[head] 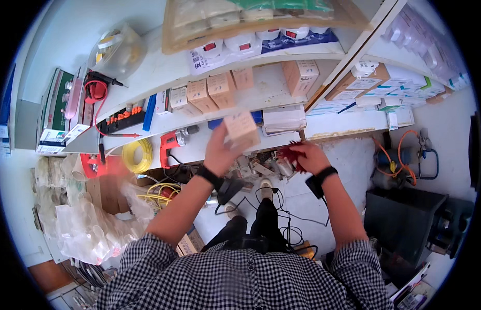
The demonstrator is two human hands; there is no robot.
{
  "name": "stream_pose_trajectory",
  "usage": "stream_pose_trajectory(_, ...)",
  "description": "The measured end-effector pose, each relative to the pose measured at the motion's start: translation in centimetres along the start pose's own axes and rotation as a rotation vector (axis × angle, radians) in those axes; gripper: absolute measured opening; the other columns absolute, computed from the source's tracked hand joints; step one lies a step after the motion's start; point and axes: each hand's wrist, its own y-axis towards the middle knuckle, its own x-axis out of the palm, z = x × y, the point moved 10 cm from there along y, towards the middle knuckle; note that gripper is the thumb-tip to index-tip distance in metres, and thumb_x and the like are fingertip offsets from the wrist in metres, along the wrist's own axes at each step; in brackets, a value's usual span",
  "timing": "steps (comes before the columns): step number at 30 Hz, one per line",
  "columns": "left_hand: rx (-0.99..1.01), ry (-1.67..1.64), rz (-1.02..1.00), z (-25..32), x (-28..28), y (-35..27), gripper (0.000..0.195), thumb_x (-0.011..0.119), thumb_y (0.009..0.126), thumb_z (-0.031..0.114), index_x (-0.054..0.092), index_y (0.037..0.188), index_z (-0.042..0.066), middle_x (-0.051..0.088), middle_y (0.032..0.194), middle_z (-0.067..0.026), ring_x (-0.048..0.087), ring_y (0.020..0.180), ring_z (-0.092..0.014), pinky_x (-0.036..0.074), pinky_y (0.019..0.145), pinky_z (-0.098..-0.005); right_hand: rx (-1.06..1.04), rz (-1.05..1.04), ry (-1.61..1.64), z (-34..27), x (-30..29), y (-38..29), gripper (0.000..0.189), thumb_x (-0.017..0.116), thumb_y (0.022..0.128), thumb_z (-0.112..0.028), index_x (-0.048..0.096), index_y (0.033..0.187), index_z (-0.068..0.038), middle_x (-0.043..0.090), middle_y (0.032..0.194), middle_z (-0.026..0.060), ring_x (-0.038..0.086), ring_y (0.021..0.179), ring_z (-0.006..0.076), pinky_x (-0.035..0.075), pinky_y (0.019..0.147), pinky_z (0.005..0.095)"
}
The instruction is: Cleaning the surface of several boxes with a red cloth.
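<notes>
My left hand (221, 151) grips a small light-brown cardboard box (242, 130) in front of the lower shelf. To its right, my right hand (312, 157) is closed around a dark red, fringed bundle (292, 154), perhaps a cloth or duster. Similar cardboard boxes (201, 95) stand in a row on the middle shelf, and another box (300, 77) stands at that shelf's right end. A red power drill (170, 145) lies on the lower shelf beside a coil of yellow wire (137, 155).
Black cables (289, 217) trail across the floor around my feet. Plastic bags (89, 228) are piled at the left. A dark cabinet-like box (403, 221) and a tank with orange hoses (391, 166) stand at the right. The white shelf edge (159, 120) runs before me.
</notes>
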Motion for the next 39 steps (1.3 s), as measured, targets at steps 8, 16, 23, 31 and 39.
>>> stream_pose_trajectory(8,0.225,0.244,0.176,0.5,2.4,9.1,0.073,0.072,0.074,-0.006,0.041,0.139,0.003,0.056,0.130,-0.0074,0.051,0.122,-0.018,0.039,0.104,-0.0309,0.540,0.092,0.538,5.5,-3.1,-13.3,0.040,0.049,0.073,0.007,0.066,0.107,-0.002,0.062,0.104,0.0184,0.065,0.089,0.0299,0.053,0.079,0.0347)
stream_pose_trajectory(16,0.161,0.026,0.258,-2.7,4.4,12.4,0.071,0.061,0.079,-0.011,0.036,0.144,0.006,0.050,0.136,-0.0071,0.044,0.130,-0.017,0.037,0.105,-0.0299,0.491,0.269,0.389,9.9,-2.9,-21.9,0.044,0.047,0.070,0.009,0.067,0.108,-0.003,0.062,0.110,0.0174,0.062,0.100,0.0285,0.049,0.090,0.0333)
stream_pose_trajectory(23,0.128,0.222,0.640,-6.5,3.3,8.9,0.060,0.071,0.076,0.007,0.050,0.132,0.005,0.061,0.115,-0.0145,0.060,0.105,-0.025,0.047,0.091,-0.0340,0.549,0.231,0.469,9.1,-2.9,-22.6,0.045,0.046,0.070,0.011,0.067,0.107,-0.003,0.062,0.105,0.0152,0.063,0.094,0.0266,0.050,0.086,0.0314)
stream_pose_trajectory(31,0.064,0.341,0.027,-2.1,10.5,11.0,0.054,0.069,0.079,0.010,0.049,0.129,0.009,0.062,0.111,-0.0115,0.060,0.104,-0.023,0.047,0.091,-0.0336,0.509,0.239,0.447,8.9,-2.7,-22.5,0.046,0.046,0.071,0.012,0.066,0.110,-0.002,0.060,0.108,0.0129,0.061,0.098,0.0241,0.049,0.087,0.0303)
stream_pose_trajectory(39,0.021,0.683,-0.090,-1.1,7.1,15.3,0.041,0.054,0.081,0.005,0.064,0.119,0.018,0.070,0.106,-0.0075,0.064,0.099,-0.025,0.050,0.087,-0.0331,0.502,0.243,0.482,7.9,-2.5,-22.5,0.047,0.044,0.071,0.013,0.065,0.110,-0.002,0.059,0.108,0.0117,0.061,0.098,0.0227,0.049,0.085,0.0289)
